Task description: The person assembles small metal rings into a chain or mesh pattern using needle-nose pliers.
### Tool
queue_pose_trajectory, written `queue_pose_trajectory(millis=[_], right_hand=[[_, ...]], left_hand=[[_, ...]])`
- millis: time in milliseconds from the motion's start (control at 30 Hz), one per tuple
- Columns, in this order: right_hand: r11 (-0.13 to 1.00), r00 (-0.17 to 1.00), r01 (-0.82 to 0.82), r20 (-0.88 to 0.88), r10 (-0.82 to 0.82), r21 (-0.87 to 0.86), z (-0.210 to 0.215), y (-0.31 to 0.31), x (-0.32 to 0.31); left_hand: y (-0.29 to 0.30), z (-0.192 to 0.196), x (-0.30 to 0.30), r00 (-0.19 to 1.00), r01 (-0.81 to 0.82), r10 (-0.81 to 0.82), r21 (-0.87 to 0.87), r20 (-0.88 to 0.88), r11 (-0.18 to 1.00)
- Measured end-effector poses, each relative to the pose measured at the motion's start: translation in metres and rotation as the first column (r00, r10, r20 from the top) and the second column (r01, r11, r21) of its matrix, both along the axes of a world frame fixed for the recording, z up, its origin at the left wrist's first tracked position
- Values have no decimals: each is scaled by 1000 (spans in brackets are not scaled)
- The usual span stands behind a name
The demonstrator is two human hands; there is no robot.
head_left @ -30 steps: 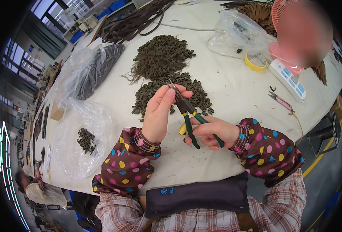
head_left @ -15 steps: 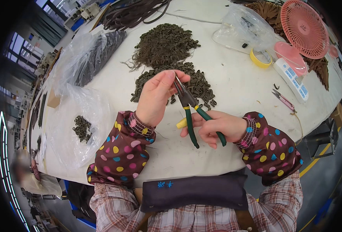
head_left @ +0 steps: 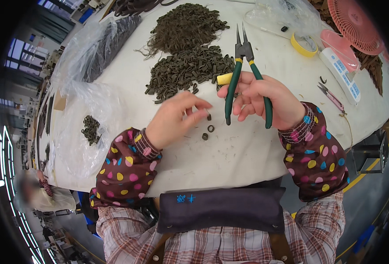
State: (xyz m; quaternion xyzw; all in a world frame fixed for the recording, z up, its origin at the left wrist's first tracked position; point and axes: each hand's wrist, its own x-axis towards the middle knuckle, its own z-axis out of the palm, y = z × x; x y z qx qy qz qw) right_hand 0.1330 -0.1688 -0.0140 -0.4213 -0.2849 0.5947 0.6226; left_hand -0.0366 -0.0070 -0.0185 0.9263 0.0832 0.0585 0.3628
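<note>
Two hands worked over our white desk (head_left: pixel 247 154): our right hand (head_left: pixel 260 99) was closed round one pair of green-handled pliers (head_left: pixel 243 66), tips up and slightly parted, while our left hand (head_left: pixel 177 119) pinched something too small to tell. Three small dark rings (head_left: pixel 208 129) lay just beside its fingertips. Two heaps of dark pieces (head_left: pixel 185 57) sat beyond, then clear bags (head_left: pixel 78 110), one yellow tape roll (head_left: pixel 303 45) and one pink fan (head_left: pixel 357 24).

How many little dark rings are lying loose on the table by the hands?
3. One ring is at the left hand's fingertips, one just below it, one lowest. The hand may hide more.
</note>
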Motion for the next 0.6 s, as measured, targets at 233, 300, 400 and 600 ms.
queue_pose_trajectory(millis=[233,300,400,600], right_hand=[[1000,1000,5,11,-5,12,-2,1,1],[1000,1000,0,13,0,6,-3,3,1],[1000,1000,-9,21,10,-12,-4,2,1],[992,988,-95,117,103,-79,4,1,-1]], left_hand=[[36,-23,46,988,-134,82,469,128,873],[35,-27,48,987,-142,91,466,132,873],[33,-31,45,986,-148,85,522,144,840],[31,-18,40,983,-166,139,261,119,951]])
